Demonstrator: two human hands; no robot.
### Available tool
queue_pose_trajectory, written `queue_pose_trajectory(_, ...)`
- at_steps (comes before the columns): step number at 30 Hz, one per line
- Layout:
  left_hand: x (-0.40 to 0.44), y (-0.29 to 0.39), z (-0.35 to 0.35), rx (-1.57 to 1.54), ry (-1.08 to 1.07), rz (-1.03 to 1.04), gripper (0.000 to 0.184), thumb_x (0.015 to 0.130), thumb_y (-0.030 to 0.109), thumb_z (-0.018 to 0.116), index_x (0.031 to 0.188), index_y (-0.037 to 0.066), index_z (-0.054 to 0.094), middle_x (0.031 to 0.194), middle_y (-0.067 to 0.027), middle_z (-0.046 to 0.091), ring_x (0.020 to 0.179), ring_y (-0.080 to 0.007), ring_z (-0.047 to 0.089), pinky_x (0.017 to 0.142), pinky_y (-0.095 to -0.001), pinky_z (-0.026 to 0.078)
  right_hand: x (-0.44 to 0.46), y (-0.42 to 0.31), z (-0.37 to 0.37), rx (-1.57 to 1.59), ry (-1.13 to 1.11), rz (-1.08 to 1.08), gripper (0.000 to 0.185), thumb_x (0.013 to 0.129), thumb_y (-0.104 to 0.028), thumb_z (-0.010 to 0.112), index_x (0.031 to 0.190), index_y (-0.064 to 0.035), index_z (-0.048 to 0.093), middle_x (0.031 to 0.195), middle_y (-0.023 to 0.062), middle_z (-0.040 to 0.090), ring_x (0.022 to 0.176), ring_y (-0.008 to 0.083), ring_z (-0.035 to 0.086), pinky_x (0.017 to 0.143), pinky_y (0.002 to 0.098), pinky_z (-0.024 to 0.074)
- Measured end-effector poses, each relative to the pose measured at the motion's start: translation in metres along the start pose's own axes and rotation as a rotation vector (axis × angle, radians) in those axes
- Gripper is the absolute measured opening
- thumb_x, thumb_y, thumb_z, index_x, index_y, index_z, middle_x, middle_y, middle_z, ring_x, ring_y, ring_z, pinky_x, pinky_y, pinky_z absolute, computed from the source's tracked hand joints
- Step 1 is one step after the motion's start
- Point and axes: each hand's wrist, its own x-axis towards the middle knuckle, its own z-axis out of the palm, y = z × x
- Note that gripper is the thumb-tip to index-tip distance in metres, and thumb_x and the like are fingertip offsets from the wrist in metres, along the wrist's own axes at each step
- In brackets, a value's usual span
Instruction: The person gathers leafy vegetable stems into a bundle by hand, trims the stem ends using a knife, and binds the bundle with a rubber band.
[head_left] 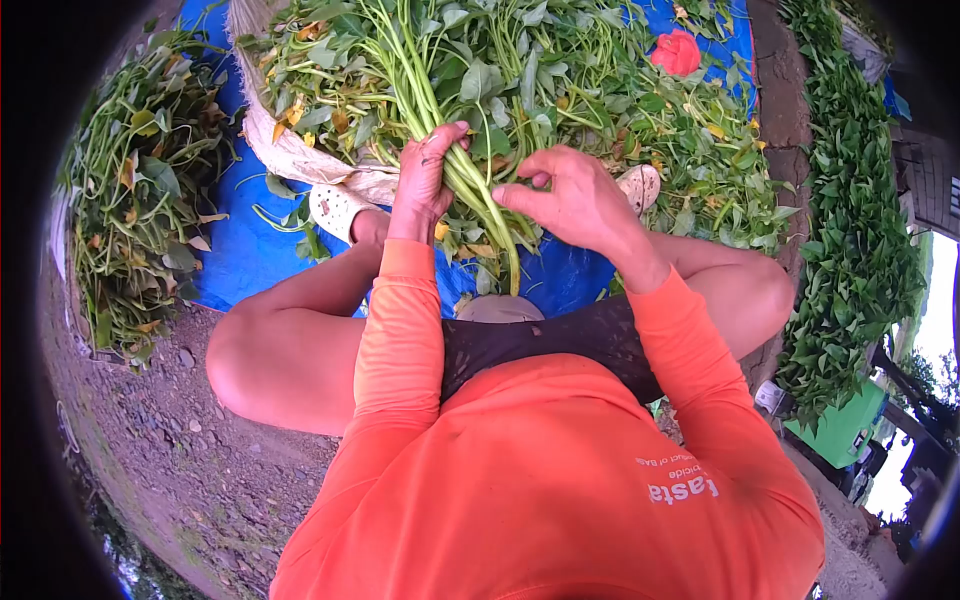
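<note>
My left hand [428, 172] is closed around a bunch of long green leafy stems [482, 200]. The cut ends point down toward my lap, and the leafy tops spread over the pile beyond. Beside the bunch, my right hand [580, 198] has its fingers curled, with a gap between thumb and index finger. Its thumb tip is at the edge of the stems; whether it touches them I cannot tell. A large heap of leafy greens [600, 90], with some yellowed leaves, lies in front of me, partly on a pale woven sack [290, 155].
Blue tarp [255, 250] lies under the heap and around my feet. Another pile of greens [150, 190] stands at the left. A long row of leafy bunches [850, 230] runs down the right, near a green container [845, 425]. A pinkish-red item [677, 53] sits on the heap.
</note>
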Motion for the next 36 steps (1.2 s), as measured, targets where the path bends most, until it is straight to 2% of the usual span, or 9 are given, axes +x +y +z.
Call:
queue_pose_trajectory(5, 0.008, 0.008, 0.001, 0.148, 0.029, 0.116, 0.017, 0.087, 0.013, 0.085, 0.094, 0.003, 0.073, 0.079, -0.0036, 0.068, 0.065, -0.0139, 0.061, 0.062, -0.0283, 0.05, 0.001, 0.047, 0.066, -0.07, 0.31, -0.381, 0.041, 0.092, -0.033, 0.076, 0.109, 0.004, 0.073, 0.106, 0.0199, 0.07, 0.102, 0.0395, 0.069, 0.094, 0.05, 0.0537)
queue_pose_trajectory(10, -0.005, 0.008, 0.017, -0.039, -0.034, 0.13, 0.016, 0.092, 0.013, 0.082, 0.092, 0.003, 0.07, 0.079, -0.005, 0.068, 0.067, -0.0155, 0.066, 0.063, -0.028, 0.056, -0.008, 0.046, 0.076, 0.631, -0.293, -0.012, 0.026, 0.106, -0.026, 0.063, 0.105, -0.0006, 0.069, 0.083, 0.0063, 0.071, 0.078, 0.0155, 0.068, 0.072, 0.034, 0.0551)
queue_pose_trajectory(17, -0.001, 0.036, -0.004, -0.081, 0.16, 0.345, 0.014, 0.093, 0.01, 0.08, 0.092, 0.004, 0.067, 0.075, -0.0046, 0.064, 0.062, -0.0151, 0.063, 0.06, -0.0273, 0.054, -0.026, 0.064, 0.121, 0.703, -0.439, 0.271, 0.031, 0.113, -0.034, 0.058, 0.119, -0.0047, 0.065, 0.094, 0.0048, 0.072, 0.085, 0.0138, 0.069, 0.071, 0.0294, 0.0558)
queue_pose_trajectory(21, -0.006, 0.065, -0.017, -0.154, 0.168, 0.335, 0.012, 0.093, 0.008, 0.079, 0.091, 0.005, 0.068, 0.075, -0.0041, 0.064, 0.063, -0.0148, 0.062, 0.061, -0.0267, 0.054, -0.021, 0.051, 0.112, 0.836, -0.131, -0.038, 0.037, 0.111, -0.04, 0.062, 0.114, -0.0035, 0.067, 0.096, 0.0049, 0.072, 0.089, 0.0112, 0.069, 0.074, 0.0282, 0.0569)
queue_pose_trajectory(25, -0.002, 0.06, -0.026, -0.091, 0.22, 0.361, 0.013, 0.093, 0.007, 0.079, 0.09, 0.003, 0.068, 0.076, -0.0045, 0.064, 0.064, -0.0153, 0.063, 0.062, -0.0282, 0.054, 0.005, 0.038, 0.05, 0.793, -0.329, 0.194, 0.05, 0.109, -0.05, 0.063, 0.112, -0.0008, 0.072, 0.098, 0.0057, 0.075, 0.085, 0.0127, 0.071, 0.076, 0.0287, 0.0588)
queue_pose_trajectory(26, -0.001, 0.061, -0.028, -0.065, 0.236, 0.367, 0.013, 0.093, 0.007, 0.079, 0.09, 0.003, 0.068, 0.076, -0.0046, 0.064, 0.065, -0.0154, 0.063, 0.062, -0.0285, 0.054, 0.026, 0.054, 0.048, 0.711, -0.182, 0.275, 0.052, 0.108, -0.053, 0.063, 0.11, -0.0023, 0.075, 0.097, 0.005, 0.077, 0.08, 0.011, 0.071, 0.073, 0.028, 0.0589)
queue_pose_trajectory(29, -0.005, 0.064, -0.022, -0.04, 0.264, 0.361, 0.013, 0.093, 0.008, 0.079, 0.091, 0.002, 0.068, 0.076, -0.0049, 0.064, 0.063, -0.0157, 0.062, 0.061, -0.0277, 0.054, 0.085, 0.128, 0.07, -0.017, 0.486, 0.055, 0.036, 0.098, -0.036, 0.075, 0.113, -0.0031, 0.076, 0.106, 0.0187, 0.078, 0.087, 0.0364, 0.076, 0.08, 0.0435, 0.0611)
queue_pose_trajectory(33, -0.008, 0.055, -0.012, 0.031, 0.261, 0.317, 0.015, 0.091, 0.009, 0.08, 0.094, 0.003, 0.067, 0.075, -0.0034, 0.063, 0.062, -0.0138, 0.061, 0.06, -0.0267, 0.054, 0.12, 0.13, 0.074, -0.117, 0.48, 0.209, 0.036, 0.093, -0.03, 0.076, 0.115, -0.0016, 0.075, 0.107, 0.0239, 0.076, 0.109, 0.0469, 0.07, 0.099, 0.0519, 0.0547)
queue_pose_trajectory(36, -0.006, 0.053, -0.011, 0.057, 0.226, 0.284, 0.015, 0.091, 0.011, 0.079, 0.095, 0.003, 0.067, 0.074, -0.003, 0.062, 0.061, -0.0132, 0.061, 0.059, -0.0263, 0.054, 0.14, 0.147, 0.073, 0.19, 0.391, 0.321, 0.022, 0.099, -0.023, 0.07, 0.106, -0.002, 0.072, 0.09, 0.0178, 0.075, 0.081, 0.0335, 0.074, 0.071, 0.0469, 0.059)
